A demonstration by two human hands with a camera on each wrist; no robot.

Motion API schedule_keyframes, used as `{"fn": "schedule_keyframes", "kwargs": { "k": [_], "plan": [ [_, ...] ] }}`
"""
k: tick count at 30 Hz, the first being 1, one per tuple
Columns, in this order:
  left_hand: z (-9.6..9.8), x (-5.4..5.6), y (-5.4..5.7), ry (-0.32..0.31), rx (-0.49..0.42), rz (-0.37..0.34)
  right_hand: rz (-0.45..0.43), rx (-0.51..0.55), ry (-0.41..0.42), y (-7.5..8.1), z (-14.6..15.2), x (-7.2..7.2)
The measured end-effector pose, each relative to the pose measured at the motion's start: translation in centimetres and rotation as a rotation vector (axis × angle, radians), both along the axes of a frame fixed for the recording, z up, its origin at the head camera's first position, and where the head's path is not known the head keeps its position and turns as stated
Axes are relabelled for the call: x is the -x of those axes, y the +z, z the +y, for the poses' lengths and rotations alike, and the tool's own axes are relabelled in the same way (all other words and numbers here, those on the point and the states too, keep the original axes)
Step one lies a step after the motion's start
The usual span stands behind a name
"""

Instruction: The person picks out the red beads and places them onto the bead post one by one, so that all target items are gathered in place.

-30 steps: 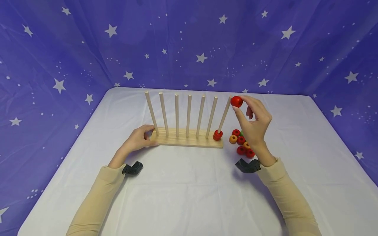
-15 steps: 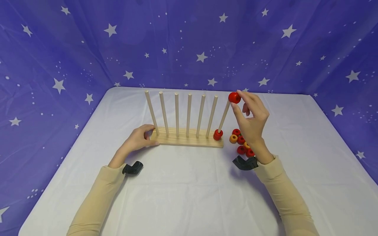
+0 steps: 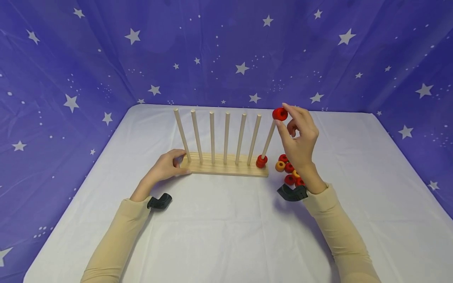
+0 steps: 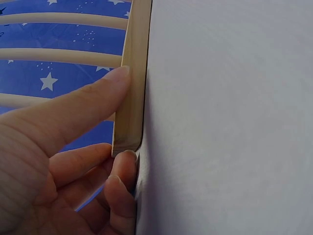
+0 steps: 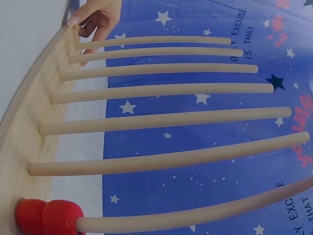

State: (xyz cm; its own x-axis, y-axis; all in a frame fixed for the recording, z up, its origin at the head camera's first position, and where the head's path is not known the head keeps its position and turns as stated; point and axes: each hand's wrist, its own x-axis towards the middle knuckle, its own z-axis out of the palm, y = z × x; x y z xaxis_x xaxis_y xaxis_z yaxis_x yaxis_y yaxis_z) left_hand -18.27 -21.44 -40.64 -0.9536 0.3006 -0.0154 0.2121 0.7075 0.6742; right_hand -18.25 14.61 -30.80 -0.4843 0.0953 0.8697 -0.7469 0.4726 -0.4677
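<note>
- a red bead (image 3: 277,114) is pinched between the thumb and a fingertip of the right hand (image 3: 301,141), at the top of the rightmost peg (image 3: 268,138), above the right end of the wooden base (image 3: 223,169); whether the peg has entered the hole cannot be told
- the base's left end is gripped by the left hand (image 3: 166,165), with the thumb laid along the near edge and the other fingers curled behind the corner
- the base is set between the left and right edges of the table (image 3: 219,236), short of its far edge
- two red beads (image 3: 261,161) are stacked at the foot of the same peg
- loose beads (image 3: 290,179), red and orange, are gathered just beyond the base's right edge, partly hidden by the right wrist
- the visible hole seems turned sideways, so the bead is best tilted until hole and peg are in line
- the bead should be held by its sides, with the hole left uncovered
- the base should be kept steady, so that the peg is not tipped by any push
</note>
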Motion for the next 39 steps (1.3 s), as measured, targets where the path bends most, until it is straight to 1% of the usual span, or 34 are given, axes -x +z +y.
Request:
{"fn": "schedule_keyframes", "kwargs": {
  "k": [5, 12, 22, 28, 39],
  "plan": [
    [-0.05, 0.0, -0.08, 0.004, 0.0, 0.004, -0.013, 0.02, 0.004, 0.1, -0.1, 0.15],
    [-0.03, 0.07, -0.09, 0.009, 0.002, -0.005, -0.022, 0.013, 0.017, 0.19, -0.2, 0.25],
    [0.12, 0.05, 0.28, 0.0, 0.0, -0.018, -0.034, 0.001, 0.024, -0.27, -0.01, 0.39],
    [0.1, -0.01, 0.25, 0.004, -0.007, -0.028, -0.048, -0.007, 0.019, -0.5, 0.04, 0.4],
    [0.09, -0.06, 0.2, 0.005, 0.004, -0.024, -0.053, -0.023, 0.017, -0.58, 0.14, 0.37]
  ]
}}
